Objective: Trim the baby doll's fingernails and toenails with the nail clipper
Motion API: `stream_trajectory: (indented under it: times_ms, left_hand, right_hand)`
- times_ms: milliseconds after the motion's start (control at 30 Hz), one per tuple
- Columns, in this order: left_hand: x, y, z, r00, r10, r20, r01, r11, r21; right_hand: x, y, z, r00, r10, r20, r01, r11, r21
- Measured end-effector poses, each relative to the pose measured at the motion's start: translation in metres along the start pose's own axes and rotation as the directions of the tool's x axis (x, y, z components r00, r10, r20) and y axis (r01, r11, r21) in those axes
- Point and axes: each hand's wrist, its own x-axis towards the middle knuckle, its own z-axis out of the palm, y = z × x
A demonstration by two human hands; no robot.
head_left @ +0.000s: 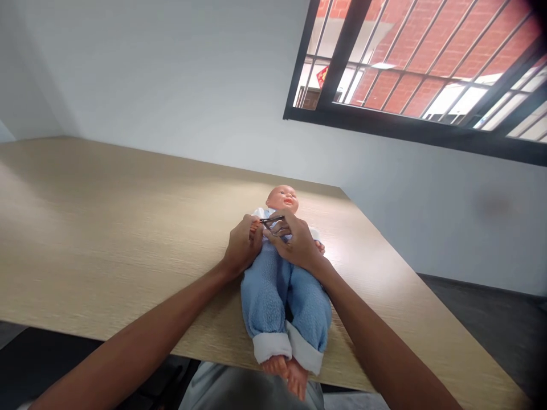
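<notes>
A baby doll in blue fleece clothes with white cuffs lies on its back on the table, its head away from me and its bare feet over the near edge. My left hand is closed around the doll's small hand, whose fingers show beside my thumb. Over the doll's chest, my right hand grips a nail clipper with its lever raised. The clipper's tip is at the doll's fingers; whether it touches them I cannot tell. The doll's other hand lies by my right wrist.
The light wood table runs up to a pale wall. A dark-framed barred window is at the upper right. The table's right edge slants down toward a dark floor. My lap is below the near edge.
</notes>
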Motion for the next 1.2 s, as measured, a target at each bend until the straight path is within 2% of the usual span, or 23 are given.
stream_trajectory:
  times_ms: [367, 767, 967, 1067, 1200]
  left_hand:
    - [0.0015, -0.0003, -0.0003, 1.0, 0.024, 0.018, -0.024, 1.0, 0.011]
    - [0.0016, -0.0026, -0.0002, 1.0, -0.004, 0.02, 0.005, 0.999, -0.035]
    - [0.0024, -0.0038, 0.0, 1.0, -0.018, 0.005, 0.019, 0.998, -0.063]
    - [0.0029, -0.0046, 0.0005, 1.0, -0.025, -0.001, 0.025, 0.997, -0.078]
    - [0.0025, -0.0053, 0.0012, 0.999, -0.039, -0.018, 0.036, 0.993, -0.109]
  right_hand:
    - [0.0002, 0.0061, -0.0018, 0.998, -0.043, 0.04, 0.047, 0.994, -0.099]
    - [-0.0003, 0.0018, -0.0056, 0.977, -0.124, 0.173, 0.173, 0.935, -0.31]
    - [0.0008, -0.0029, -0.0072, 0.959, -0.154, 0.236, 0.227, 0.919, -0.323]
    - [0.0009, -0.0021, -0.0064, 0.967, -0.146, 0.208, 0.205, 0.934, -0.294]
    - [-0.0005, 0.0038, -0.0026, 0.991, -0.1, 0.085, 0.118, 0.963, -0.244]
